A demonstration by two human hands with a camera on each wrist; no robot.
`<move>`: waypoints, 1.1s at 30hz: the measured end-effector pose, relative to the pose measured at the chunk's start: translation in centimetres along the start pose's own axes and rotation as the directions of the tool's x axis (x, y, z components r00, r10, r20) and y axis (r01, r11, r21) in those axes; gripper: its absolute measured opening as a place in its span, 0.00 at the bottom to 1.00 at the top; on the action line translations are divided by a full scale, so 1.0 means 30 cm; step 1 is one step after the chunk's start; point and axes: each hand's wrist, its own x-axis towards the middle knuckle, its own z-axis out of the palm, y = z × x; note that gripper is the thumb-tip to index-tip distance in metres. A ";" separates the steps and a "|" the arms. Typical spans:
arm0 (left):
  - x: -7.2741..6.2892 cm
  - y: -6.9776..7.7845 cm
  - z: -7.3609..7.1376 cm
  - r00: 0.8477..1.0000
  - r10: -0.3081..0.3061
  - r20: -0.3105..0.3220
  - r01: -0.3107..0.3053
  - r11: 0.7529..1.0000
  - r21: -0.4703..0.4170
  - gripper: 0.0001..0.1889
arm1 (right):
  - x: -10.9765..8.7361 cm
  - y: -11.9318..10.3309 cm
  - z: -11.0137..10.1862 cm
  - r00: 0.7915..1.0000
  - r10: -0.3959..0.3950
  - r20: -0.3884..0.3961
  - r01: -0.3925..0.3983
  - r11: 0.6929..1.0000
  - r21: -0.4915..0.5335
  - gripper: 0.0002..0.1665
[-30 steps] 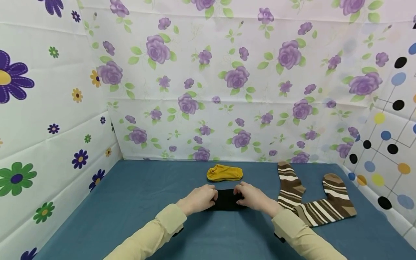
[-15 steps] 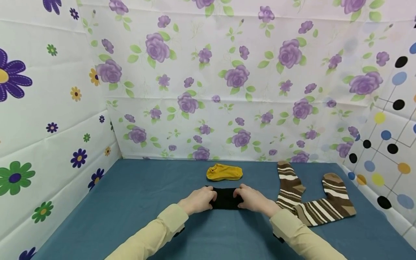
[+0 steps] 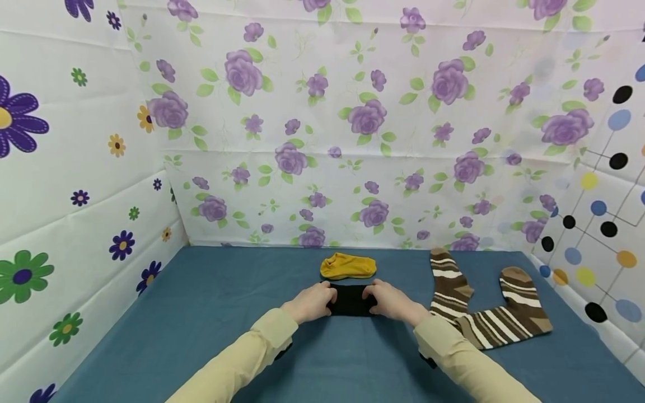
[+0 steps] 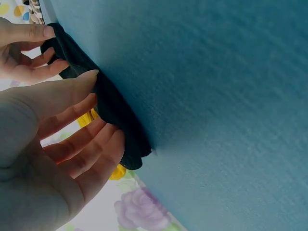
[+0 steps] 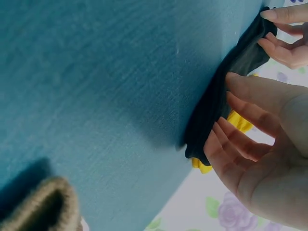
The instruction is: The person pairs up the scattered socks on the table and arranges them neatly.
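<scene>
A folded black sock [image 3: 351, 301] lies on the blue table [image 3: 211, 313], just in front of a yellow sock [image 3: 347, 266]. My left hand [image 3: 316, 302] holds its left end and my right hand [image 3: 389, 302] holds its right end. In the left wrist view, my left hand [image 4: 103, 108] has its thumb on the near side of the black sock [image 4: 72, 53] and its fingers on the far edge. The right wrist view shows my right hand [image 5: 224, 108] pinching the black sock [image 5: 240, 57] the same way.
Two brown striped socks [image 3: 450, 285] [image 3: 509, 319] lie to the right of my hands. Flowered walls [image 3: 322, 140] close the table at the back and left; a dotted wall [image 3: 599, 224] closes the right. Bare blue cloth spreads to the left and front.
Both hands have slid the black sock a little away from me, closer to the yellow sock. The other socks have not moved.
</scene>
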 end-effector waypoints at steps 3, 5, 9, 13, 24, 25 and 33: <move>0.014 -0.005 -0.003 1.000 -0.010 -0.001 0.010 1.000 -0.014 0.08 | 0.007 0.006 -0.002 1.000 0.002 -0.011 -0.002 1.000 -0.007 0.16; 0.020 -0.007 -0.008 1.000 -0.013 -0.007 0.013 1.000 -0.027 0.08 | 0.013 0.011 -0.003 1.000 0.002 -0.018 -0.002 1.000 -0.014 0.15; 0.035 -0.015 -0.007 1.000 -0.018 -0.018 0.017 0.999 -0.033 0.09 | 0.026 0.024 -0.001 1.000 0.012 -0.018 -0.012 1.000 -0.019 0.15; 0.050 -0.025 -0.004 1.000 -0.017 -0.025 0.016 0.999 -0.039 0.09 | 0.038 0.033 0.001 0.999 0.027 -0.017 -0.027 1.000 -0.001 0.15; 0.059 -0.018 -0.011 0.999 -0.034 -0.026 0.034 0.999 -0.019 0.08 | 0.050 0.031 -0.008 0.998 0.062 -0.010 -0.062 0.998 0.018 0.16; 0.059 -0.016 -0.011 0.999 -0.037 -0.019 0.037 0.999 -0.018 0.09 | 0.048 0.031 -0.009 0.998 0.064 -0.009 -0.064 0.998 0.022 0.16; 0.056 0.004 -0.019 0.999 -0.021 -0.038 0.020 1.000 -0.024 0.07 | 0.022 0.043 -0.033 0.999 0.016 -0.052 -0.009 0.992 0.128 0.13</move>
